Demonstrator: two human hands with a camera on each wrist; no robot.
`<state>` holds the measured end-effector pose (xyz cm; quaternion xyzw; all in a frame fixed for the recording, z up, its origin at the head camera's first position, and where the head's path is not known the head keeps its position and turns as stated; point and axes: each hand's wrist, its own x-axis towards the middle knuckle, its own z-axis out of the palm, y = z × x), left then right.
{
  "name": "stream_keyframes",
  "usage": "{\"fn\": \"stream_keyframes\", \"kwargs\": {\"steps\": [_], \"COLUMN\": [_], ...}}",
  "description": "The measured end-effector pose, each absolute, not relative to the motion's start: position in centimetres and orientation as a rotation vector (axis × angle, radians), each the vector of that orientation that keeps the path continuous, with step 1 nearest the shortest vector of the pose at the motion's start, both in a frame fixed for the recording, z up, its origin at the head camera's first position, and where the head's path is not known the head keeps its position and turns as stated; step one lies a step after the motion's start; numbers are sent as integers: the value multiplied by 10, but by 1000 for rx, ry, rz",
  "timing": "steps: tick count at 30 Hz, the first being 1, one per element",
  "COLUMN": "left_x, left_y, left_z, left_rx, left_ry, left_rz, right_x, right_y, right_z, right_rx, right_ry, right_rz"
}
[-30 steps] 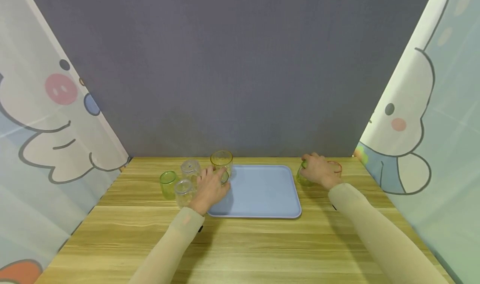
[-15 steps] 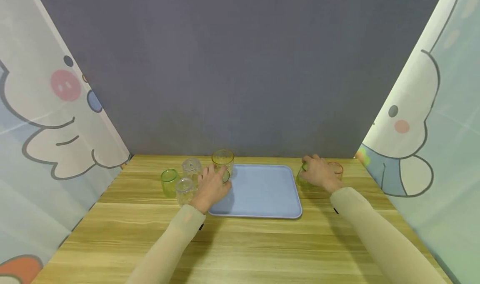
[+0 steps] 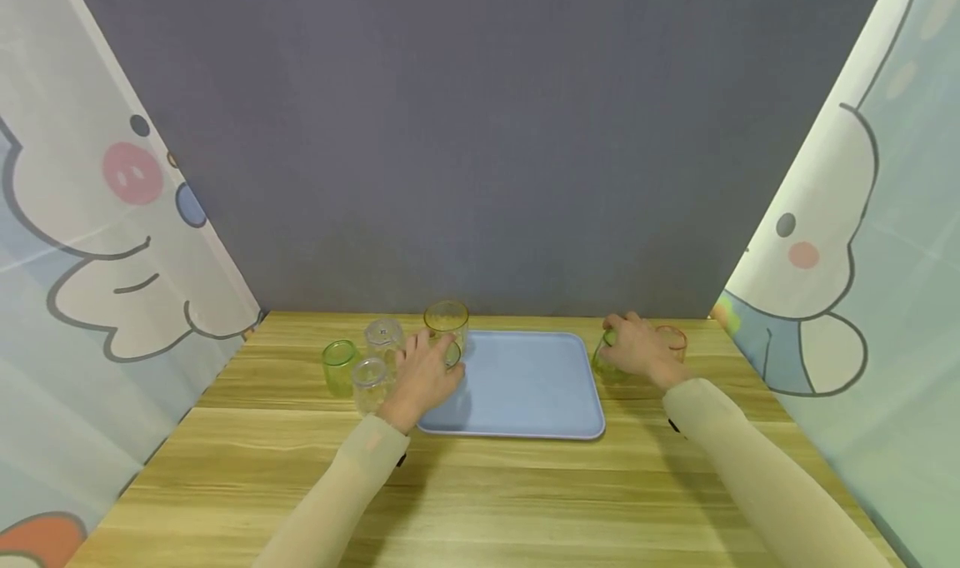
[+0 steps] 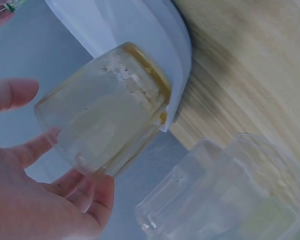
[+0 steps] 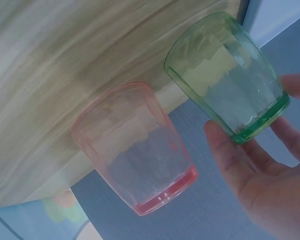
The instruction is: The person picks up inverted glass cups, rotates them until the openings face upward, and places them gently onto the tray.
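Long sleeves, pale cream with a slight greenish cast. Left sleeve [image 3: 330,493]: faint peach patch near the cuff. Right sleeve [image 3: 765,468]: looks plain. Small black piece [image 3: 401,460] pokes out below left wrist, black sliver [image 3: 673,426] below right; too small to identify. Left hand [image 3: 422,381], right hand [image 3: 637,350]: bare.

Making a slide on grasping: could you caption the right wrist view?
A right hand grips a green glass by its thick end, a pink glass beside it on the wood-grain table.
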<state>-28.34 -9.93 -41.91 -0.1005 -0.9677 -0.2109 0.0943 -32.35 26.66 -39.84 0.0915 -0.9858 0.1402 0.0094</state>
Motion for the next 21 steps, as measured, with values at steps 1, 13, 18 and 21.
{"fn": "stream_keyframes", "kwargs": {"steps": [1,13,18,21], "left_x": [-283,-275,-272,-272], "left_y": [-99,-96,-94,-93], "left_z": [-419,-413,-410,-410], "left_rx": [-299,-333,-379,-425], "left_ry": [-2868,-2778,-2723,-2670], "left_rz": [-621,-629,-663,-724], "right_x": [-323,-324,-322,-321], "right_y": [267,268,269,269], "right_z": [-399,-403,-401,-399], "right_rx": [286,323,329,318], "right_ry": [-3081,-3029,-3024,-3026], "right_rz": [444,486,506,501]}}
